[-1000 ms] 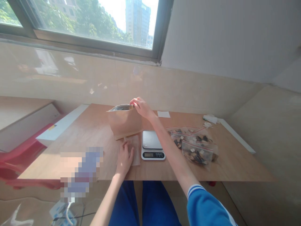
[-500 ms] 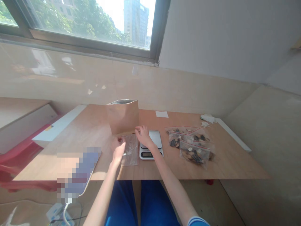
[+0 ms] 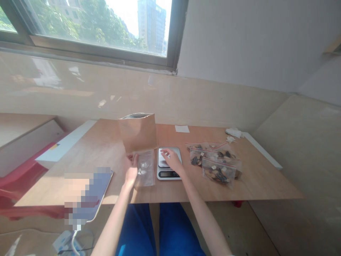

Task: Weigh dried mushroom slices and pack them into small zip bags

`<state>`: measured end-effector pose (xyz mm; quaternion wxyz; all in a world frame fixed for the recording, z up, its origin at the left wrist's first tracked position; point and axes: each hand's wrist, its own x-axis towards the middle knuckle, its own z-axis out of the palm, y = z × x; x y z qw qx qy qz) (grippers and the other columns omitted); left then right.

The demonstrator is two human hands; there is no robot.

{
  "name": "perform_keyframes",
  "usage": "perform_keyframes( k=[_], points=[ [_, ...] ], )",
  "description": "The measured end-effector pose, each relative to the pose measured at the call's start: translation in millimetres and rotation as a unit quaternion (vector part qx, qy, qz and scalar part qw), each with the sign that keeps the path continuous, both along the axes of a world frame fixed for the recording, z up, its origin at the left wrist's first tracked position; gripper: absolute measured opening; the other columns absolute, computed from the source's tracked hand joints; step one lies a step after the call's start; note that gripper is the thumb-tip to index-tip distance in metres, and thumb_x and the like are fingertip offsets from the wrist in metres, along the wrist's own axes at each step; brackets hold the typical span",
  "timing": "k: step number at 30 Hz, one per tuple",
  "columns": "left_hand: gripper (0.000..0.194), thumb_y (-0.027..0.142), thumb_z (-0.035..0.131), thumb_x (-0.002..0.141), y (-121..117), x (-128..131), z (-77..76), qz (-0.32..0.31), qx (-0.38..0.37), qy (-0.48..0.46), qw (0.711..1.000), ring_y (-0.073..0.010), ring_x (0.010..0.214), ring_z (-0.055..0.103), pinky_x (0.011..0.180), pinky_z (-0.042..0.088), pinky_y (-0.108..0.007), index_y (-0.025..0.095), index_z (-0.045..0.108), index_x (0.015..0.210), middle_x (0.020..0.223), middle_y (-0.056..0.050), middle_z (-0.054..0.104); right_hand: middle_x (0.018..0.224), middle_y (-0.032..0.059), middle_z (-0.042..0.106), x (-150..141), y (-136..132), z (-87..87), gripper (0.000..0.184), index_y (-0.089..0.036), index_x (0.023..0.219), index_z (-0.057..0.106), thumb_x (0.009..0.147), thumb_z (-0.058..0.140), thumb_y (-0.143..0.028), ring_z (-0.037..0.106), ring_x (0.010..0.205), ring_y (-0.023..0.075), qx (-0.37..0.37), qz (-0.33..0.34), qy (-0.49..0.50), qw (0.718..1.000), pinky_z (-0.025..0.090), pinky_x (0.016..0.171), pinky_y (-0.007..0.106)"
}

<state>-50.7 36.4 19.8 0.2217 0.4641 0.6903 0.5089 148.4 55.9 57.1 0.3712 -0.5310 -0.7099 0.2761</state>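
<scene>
My left hand grips the left side of a clear plastic zip bag, which looks flat and lies on the table. Behind it a brown paper pouch stands upright with its top gaping. Over the white kitchen scale hovers my right hand, its fingers loosely bent and apart, holding nothing I can see. Part of the scale's plate is hidden under that hand.
Right of the scale lie several clear zip bags with dark, dried-looking pieces inside. White paper scraps and a white card are at the back. A blurred-out tablet-like device with a cable overhangs the table's front left edge.
My right hand has left the zip bag's top edge and moved right, over the scale. My left hand has shifted slightly down along the bag's left side.
</scene>
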Motion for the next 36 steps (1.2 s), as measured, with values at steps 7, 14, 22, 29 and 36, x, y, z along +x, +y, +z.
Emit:
perform_keyframes(
  k=[7,14,22,29,36],
  points=[
    [0.043,0.037,0.038,0.085,-26.6,24.6,-0.5,-0.056,0.020,0.170,0.984,-0.0285,0.123,0.043,0.102,0.032,-0.042,0.014,0.053,0.118,0.126,-0.018,0.051,0.097,0.0154,0.064,154.2,-29.9,10.3,0.026,-0.017,0.086,0.064,0.084,0.038,-0.012,0.056,0.097,0.0252,-0.005,-0.190,-0.326,0.926,0.039,0.087,0.036],
    [0.047,0.029,0.041,0.085,-26.4,44.1,-19.1,-0.172,-0.090,0.363,0.911,-0.0342,0.133,0.028,0.105,0.025,-0.047,0.016,0.049,0.130,0.143,-0.016,0.037,0.093,0.0146,0.062,198.5,-59.4,9.1,0.008,-0.014,0.079,0.062,0.078,0.053,-0.014,0.056,0.096,0.0295,-0.062,-0.207,-0.394,0.893,0.038,0.081,0.039],
    [0.035,0.030,0.030,0.089,-64.4,63.6,33.9,-0.196,0.026,0.139,0.970,-0.0229,0.103,0.056,0.090,0.042,-0.037,0.018,0.061,0.101,0.105,-0.012,0.062,0.087,0.0062,0.058,139.4,-96.9,59.8,0.011,-0.019,0.075,0.052,0.083,0.047,-0.023,0.058,0.086,0.0211,0.021,-0.176,-0.223,0.959,0.042,0.076,0.031],
    [0.026,0.039,0.037,0.089,-125.5,108.4,80.5,-0.322,0.035,-0.154,0.933,-0.0153,0.081,0.057,0.074,0.044,-0.027,0.018,0.054,0.089,0.087,-0.004,0.059,0.079,0.0006,0.060,16.4,-125.5,79.0,0.015,-0.020,0.084,0.053,0.088,0.047,-0.033,0.058,0.070,0.0140,-0.012,-0.048,0.098,0.994,0.046,0.065,0.024],
    [0.028,0.045,0.038,0.088,-117.5,80.1,78.6,-0.246,0.027,-0.194,0.949,-0.0139,0.073,0.052,0.070,0.042,-0.025,0.019,0.049,0.083,0.074,0.001,0.053,0.096,0.0051,0.060,-23.5,-128.1,56.4,0.023,-0.023,0.097,0.067,0.090,0.046,-0.031,0.058,0.091,0.0157,-0.006,0.026,0.232,0.972,0.049,0.076,0.026]
  ],
)
